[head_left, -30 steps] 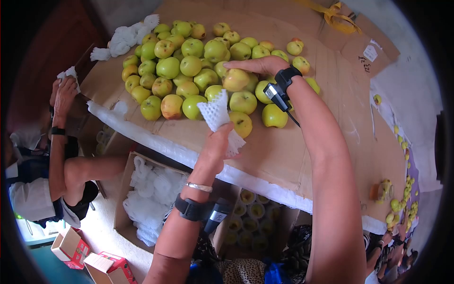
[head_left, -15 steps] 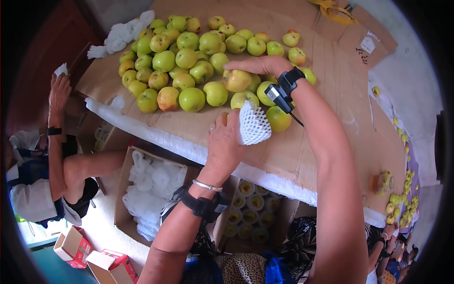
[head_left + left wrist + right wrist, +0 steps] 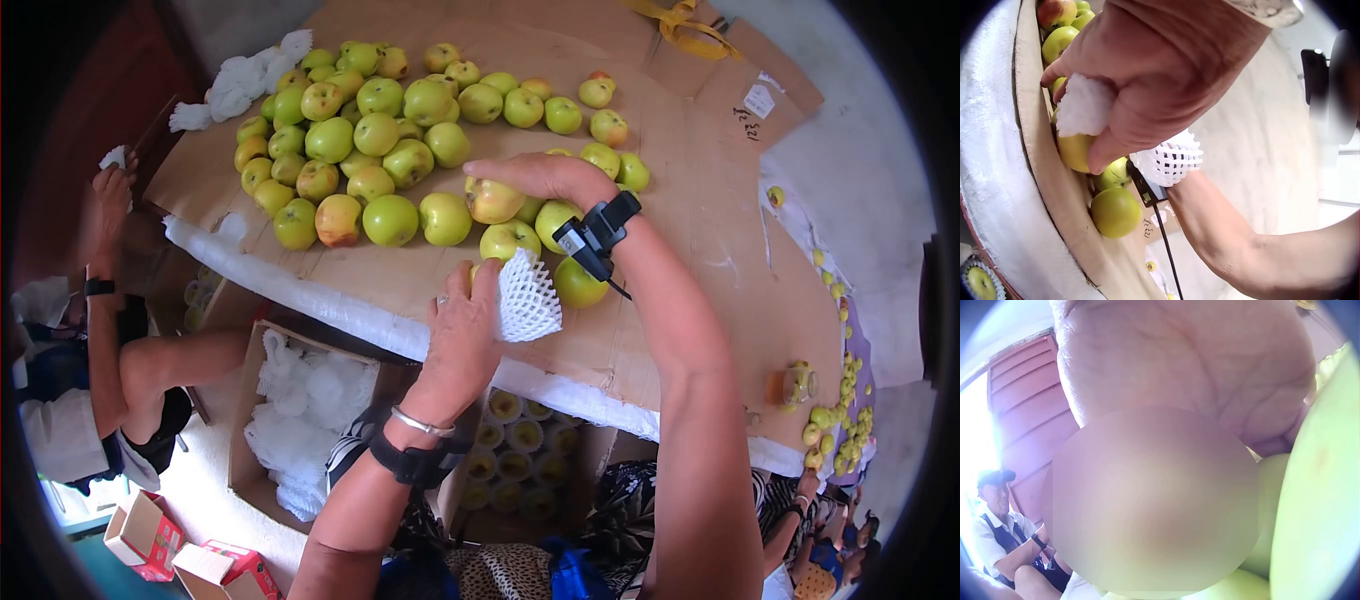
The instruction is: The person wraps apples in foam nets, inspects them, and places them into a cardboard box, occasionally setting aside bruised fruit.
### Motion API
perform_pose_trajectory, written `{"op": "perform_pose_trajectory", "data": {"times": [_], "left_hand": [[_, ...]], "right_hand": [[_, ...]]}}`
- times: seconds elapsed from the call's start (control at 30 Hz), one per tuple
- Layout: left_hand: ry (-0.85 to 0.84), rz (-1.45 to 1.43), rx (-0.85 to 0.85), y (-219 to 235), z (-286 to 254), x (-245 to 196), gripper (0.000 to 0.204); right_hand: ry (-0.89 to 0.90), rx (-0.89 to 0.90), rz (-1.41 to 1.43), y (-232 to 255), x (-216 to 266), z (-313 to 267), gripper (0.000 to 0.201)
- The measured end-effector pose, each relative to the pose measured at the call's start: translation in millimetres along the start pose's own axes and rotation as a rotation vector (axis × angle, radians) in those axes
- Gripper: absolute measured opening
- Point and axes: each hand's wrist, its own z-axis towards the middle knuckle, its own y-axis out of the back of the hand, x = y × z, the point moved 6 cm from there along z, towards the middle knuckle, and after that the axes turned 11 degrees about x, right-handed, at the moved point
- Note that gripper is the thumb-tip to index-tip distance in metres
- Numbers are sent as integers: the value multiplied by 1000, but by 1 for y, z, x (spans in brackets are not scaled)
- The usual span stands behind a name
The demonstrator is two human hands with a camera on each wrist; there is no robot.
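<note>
My left hand (image 3: 465, 325) holds a white foam net sleeve (image 3: 530, 298) at the near edge of the apple pile. In the left wrist view, bunched foam (image 3: 1085, 106) sits between thumb and fingers, and the sleeve's open mesh end (image 3: 1172, 159) sticks out behind the hand. A yellow apple (image 3: 1075, 150) lies right at the thumb tip. Over a red-blushed apple (image 3: 493, 202) reaches my right hand (image 3: 545, 178), its visible finger stretched out along the top. In the right wrist view the palm (image 3: 1191, 362) arches above a blurred round patch, with green apples (image 3: 1319, 487) beside it.
Green apples (image 3: 330, 140) heap on the cardboard-covered table (image 3: 690, 300). A box of foam nets (image 3: 310, 410) and a box of sleeved apples (image 3: 515, 465) stand below its edge. Another person's hand (image 3: 110, 190) is at the left. A jar (image 3: 795, 385) stands at the right.
My left hand has moved right and turned over, bringing the foam sleeve to the near apples. My right hand has come nearer with several apples, leaving a gap behind them.
</note>
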Motion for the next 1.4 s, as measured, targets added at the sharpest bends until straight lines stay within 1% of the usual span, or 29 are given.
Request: {"op": "perform_pose_trajectory", "data": {"times": [0.03, 0.07, 0.17, 0.2, 0.27, 0.3, 0.33, 0.37, 0.4, 0.47, 0.5, 0.6, 0.7, 0.73, 0.77, 0.83, 0.93, 1.03, 1.07, 1.1, 1.17, 1.23, 1.3, 1.37, 1.4], "left_hand": [[-4, 8, 8, 2, -2, -2, 60], [-9, 18, 13, 3, -2, -3, 59], [-18, -8, 6, -2, -3, -2, 62], [1, 42, -3, -3, -3, -4, 63], [51, 144, -25, -3, -4, -7, 65], [72, 166, 6, -3, -4, -8, 65], [93, 187, 39, 0, -5, -10, 65], [113, 209, 71, 1, -5, -10, 66], [92, 119, 71, 4, -5, -8, 65], [50, -63, 70, 8, -5, -2, 64], [65, -33, 66, 9, -5, -1, 65], [93, 56, 73, 8, -3, -10, 69], [74, 188, 112, 13, -6, -29, 72], [57, 215, 121, 15, -7, -36, 74], [15, 169, 122, 15, -9, -39, 70], [15, 201, 170, 10, -10, -40, 57], [-38, 150, 231, 5, -11, -45, 40], [-41, 176, 306, 3, -10, -48, 29], [-36, 161, 305, 4, -10, -46, 23], [-25, 170, 319, 4, -9, -45, 32], [-13, 190, 342, 3, -9, -43, 51], [-7, 204, 351, 1, -8, -38, 50], [-5, 212, 341, -3, -9, -36, 49], [-7, 237, 310, -3, -8, -35, 49], [18, 263, 292, -2, -6, -35, 47]], "right_hand": [[4, -5, 18, -1, 2, -3, 78], [38, 27, -55, -1, 10, -15, 82], [40, -27, -22, -1, 3, -10, 85], [32, -69, -72, 5, -2, -13, 86], [121, -145, -102, 25, 10, -22, 85], [167, -179, -119, 36, 13, -23, 84], [134, -268, -120, 55, 6, -20, 81], [50, -348, -188, 75, -2, -16, 81], [-32, -431, -253, 97, -9, -13, 81], [-20, -588, -272, 135, -36, 6, 84], [-12, -663, -279, 143, -48, 15, 86], [-10, -623, -130, 144, -62, 41, 95], [-112, -560, -149, 140, -56, 53, 105], [-167, -581, -158, 143, -58, 64, 111], [-173, -588, -156, 150, -61, 74, 109], [-188, -591, -146, 153, -61, 90, 106], [-299, -621, -101, 155, -59, 98, 106], [-376, -469, -149, 153, -48, 104, 103], [-287, -480, -111, 160, -55, 119, 97], [-263, -459, -96, 163, -65, 131, 95], [-233, -421, -69, 164, -62, 128, 89], [-219, -379, -41, 166, -60, 129, 80], [-191, -347, -10, 163, -67, 125, 76], [-190, -342, -49, 156, -67, 122, 74], [-182, -340, -71, 154, -64, 122, 72]]}}
